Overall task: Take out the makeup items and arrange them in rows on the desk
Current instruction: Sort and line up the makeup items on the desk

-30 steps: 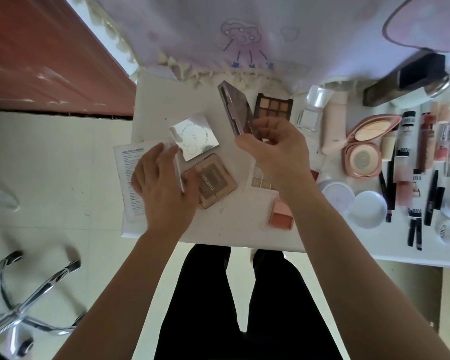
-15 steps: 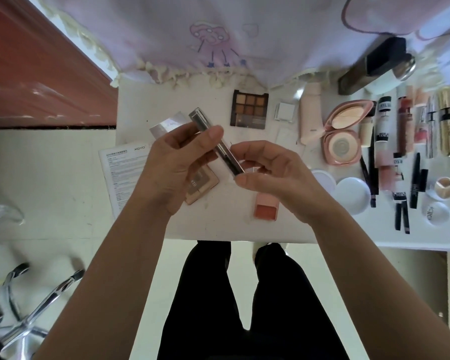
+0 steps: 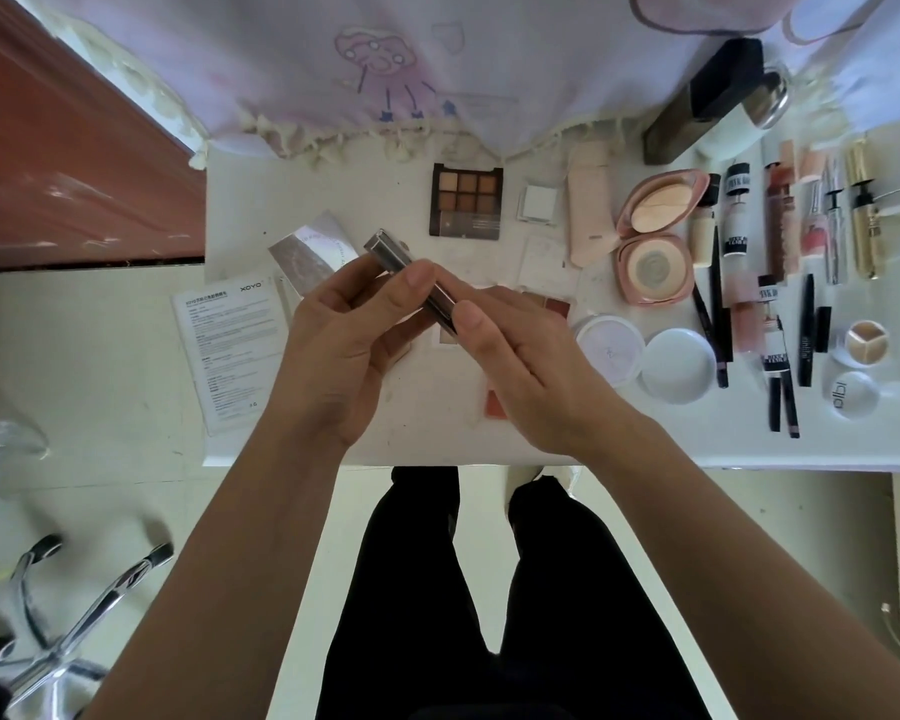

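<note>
A slim mauve makeup palette (image 3: 393, 254), closed and seen edge-on, is held above the white desk (image 3: 240, 200). My left hand (image 3: 344, 335) pinches it from the left, thumb on its top edge. My right hand (image 3: 510, 350) grips its lower right end with thumb and fingers. A shiny silver palette (image 3: 307, 254) lies on the desk behind my left hand. An open brown eyeshadow palette (image 3: 466, 207) lies further back. A pink blush block (image 3: 494, 402) shows under my right hand.
An open pink powder compact (image 3: 655, 236), round white jars (image 3: 676, 366), a pink tube (image 3: 588, 210) and several pencils, lipsticks and bottles lie in rows to the right. An instruction leaflet (image 3: 230, 345) hangs over the desk's left edge. A fringed cloth (image 3: 437, 70) covers the back. Chair legs (image 3: 74, 631) stand lower left.
The palette was open and upright in my right hand; it is now closed and both hands hold it. My left hand left the brown palette on the desk.
</note>
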